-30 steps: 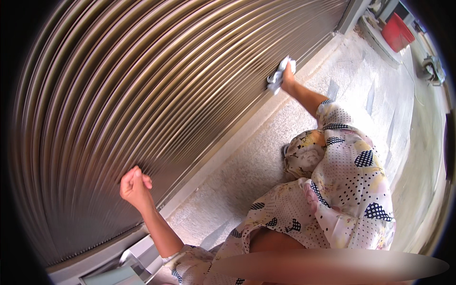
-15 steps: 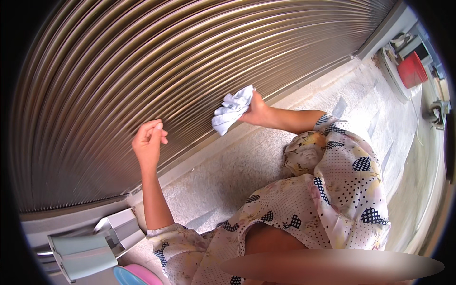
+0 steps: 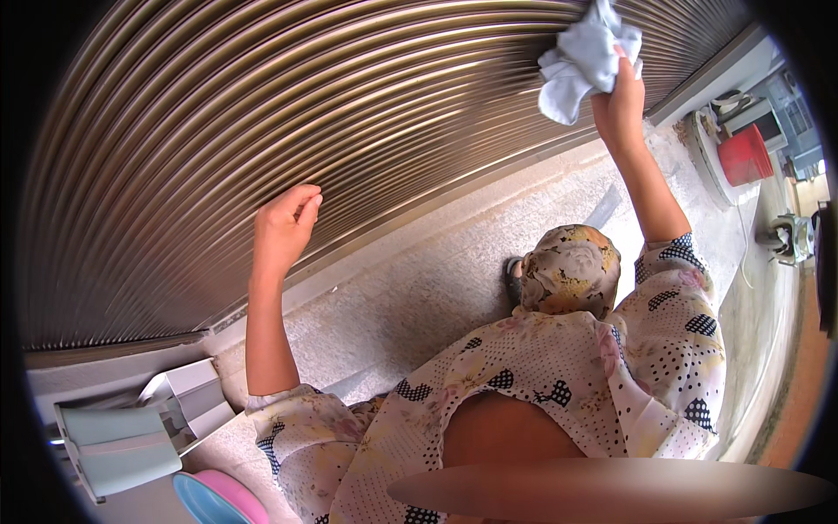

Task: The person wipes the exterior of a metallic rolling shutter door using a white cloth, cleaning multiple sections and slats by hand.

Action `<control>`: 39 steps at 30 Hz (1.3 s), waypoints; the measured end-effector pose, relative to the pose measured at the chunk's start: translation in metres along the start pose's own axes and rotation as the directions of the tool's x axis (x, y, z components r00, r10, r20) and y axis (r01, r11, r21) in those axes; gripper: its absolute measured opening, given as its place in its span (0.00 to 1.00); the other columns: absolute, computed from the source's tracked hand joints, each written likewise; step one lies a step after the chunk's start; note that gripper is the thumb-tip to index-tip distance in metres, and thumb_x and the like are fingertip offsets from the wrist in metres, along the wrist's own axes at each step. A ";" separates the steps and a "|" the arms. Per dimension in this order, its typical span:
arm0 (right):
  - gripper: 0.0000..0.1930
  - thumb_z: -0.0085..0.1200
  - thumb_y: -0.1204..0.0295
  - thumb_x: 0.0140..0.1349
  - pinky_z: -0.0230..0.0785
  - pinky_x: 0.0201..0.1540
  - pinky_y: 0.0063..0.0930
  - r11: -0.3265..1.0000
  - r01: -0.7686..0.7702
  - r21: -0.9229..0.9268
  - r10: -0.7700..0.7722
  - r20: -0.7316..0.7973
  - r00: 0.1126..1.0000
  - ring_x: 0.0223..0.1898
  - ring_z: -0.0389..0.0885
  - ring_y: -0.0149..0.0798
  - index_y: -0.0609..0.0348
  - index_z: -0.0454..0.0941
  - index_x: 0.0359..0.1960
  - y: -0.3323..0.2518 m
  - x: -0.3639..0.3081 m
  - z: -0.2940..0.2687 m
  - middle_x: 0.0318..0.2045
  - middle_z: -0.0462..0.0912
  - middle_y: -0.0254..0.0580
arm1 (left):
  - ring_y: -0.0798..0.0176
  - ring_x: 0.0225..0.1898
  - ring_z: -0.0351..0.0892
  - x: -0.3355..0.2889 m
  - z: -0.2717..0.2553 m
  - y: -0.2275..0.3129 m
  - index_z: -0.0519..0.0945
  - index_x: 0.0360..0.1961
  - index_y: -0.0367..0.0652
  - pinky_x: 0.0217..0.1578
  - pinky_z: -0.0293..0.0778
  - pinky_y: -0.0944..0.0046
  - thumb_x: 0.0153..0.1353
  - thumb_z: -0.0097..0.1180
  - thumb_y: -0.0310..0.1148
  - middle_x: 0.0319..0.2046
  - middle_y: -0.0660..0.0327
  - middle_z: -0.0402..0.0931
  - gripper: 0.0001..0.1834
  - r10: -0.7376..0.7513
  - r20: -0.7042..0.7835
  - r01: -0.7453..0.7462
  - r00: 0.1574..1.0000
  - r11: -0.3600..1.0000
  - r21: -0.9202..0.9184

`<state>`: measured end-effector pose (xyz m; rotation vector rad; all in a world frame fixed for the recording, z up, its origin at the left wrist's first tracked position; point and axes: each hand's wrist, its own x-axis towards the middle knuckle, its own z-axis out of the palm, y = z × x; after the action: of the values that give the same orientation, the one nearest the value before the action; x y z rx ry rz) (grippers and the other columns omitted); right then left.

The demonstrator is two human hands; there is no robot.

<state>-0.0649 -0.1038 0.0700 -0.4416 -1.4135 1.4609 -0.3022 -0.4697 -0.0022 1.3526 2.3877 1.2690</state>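
A crumpled pale blue-white cloth (image 3: 583, 63) is bunched in my right hand (image 3: 621, 109), far up at the right against a brown, ridged metal shutter (image 3: 375, 113). My right arm is stretched out, and the fingers behind the cloth are partly hidden. On the left, my left hand (image 3: 286, 225) is raised in front of the same shutter, its fingers curled in with the thumb against them. Nothing shows in that hand, and I cannot tell whether it touches the ridges. My patterned clothing fills the lower middle, over a bent knee.
A rough, pale floor (image 3: 419, 288) runs along the shutter's foot. At lower left stand a pale blue and grey chair (image 3: 131, 450) and a blue and pink basin (image 3: 223, 498). A red bucket (image 3: 745, 155) sits on a raised round edge at far right.
My right hand has swept the cloth up and right along the shutter, and that arm is now straighter. My left hand has risen slightly, with its fingers still curled.
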 end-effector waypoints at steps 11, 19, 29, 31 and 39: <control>0.20 0.44 0.69 0.58 0.66 0.58 0.31 0.088 0.978 0.187 -0.422 0.897 -0.134 0.61 0.66 0.34 0.50 0.66 0.54 0.070 -0.068 0.181 0.59 0.66 0.36 | 0.45 0.31 0.77 -0.003 -0.006 0.005 0.78 0.36 0.43 0.30 0.71 0.50 0.54 0.55 0.28 0.29 0.52 0.77 0.07 0.148 0.308 -0.264 0.940 0.886 0.382; 0.39 0.45 0.84 0.55 0.63 0.62 0.34 0.260 0.924 0.281 -0.756 0.655 0.014 0.64 0.60 0.41 0.41 0.46 0.67 0.124 0.002 0.079 0.65 0.56 0.40 | 0.46 0.34 0.77 -0.024 0.026 -0.020 0.77 0.37 0.46 0.33 0.73 0.51 0.54 0.56 0.30 0.33 0.54 0.77 0.09 -0.013 0.535 -0.223 0.844 0.901 0.373; 0.31 0.57 0.51 0.47 0.52 0.63 0.51 -0.173 0.561 -0.809 -0.529 0.557 0.640 0.64 0.57 0.54 0.41 0.67 0.56 0.087 0.062 -0.133 0.59 0.64 0.54 | 0.48 0.35 0.77 -0.042 0.058 -0.025 0.78 0.36 0.47 0.36 0.74 0.52 0.53 0.55 0.31 0.33 0.56 0.78 0.08 0.011 0.654 -0.320 0.757 0.879 0.355; 0.33 0.57 0.59 0.47 0.54 0.62 0.45 0.124 0.407 -0.905 -0.632 0.244 0.736 0.60 0.60 0.60 0.57 0.65 0.56 0.096 0.059 -0.149 0.56 0.65 0.58 | 0.48 0.35 0.77 -0.055 0.054 -0.026 0.77 0.34 0.46 0.35 0.73 0.52 0.53 0.54 0.31 0.32 0.56 0.78 0.07 -0.005 0.706 -0.379 0.708 0.840 0.387; 0.32 0.49 0.53 0.53 0.63 0.51 0.36 0.754 -0.079 -0.652 -0.436 -0.587 0.682 0.48 0.74 0.52 0.61 0.64 0.55 0.100 0.157 -0.273 0.43 0.76 0.56 | 0.52 0.36 0.78 -0.108 0.041 -0.026 0.79 0.38 0.44 0.39 0.73 0.54 0.54 0.53 0.29 0.34 0.56 0.80 0.09 0.062 0.699 -0.344 0.713 0.899 0.271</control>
<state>0.0518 0.1895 -0.0282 -1.1258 -1.1939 0.4480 -0.2359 -0.5327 -0.0779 1.8277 2.0165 0.1965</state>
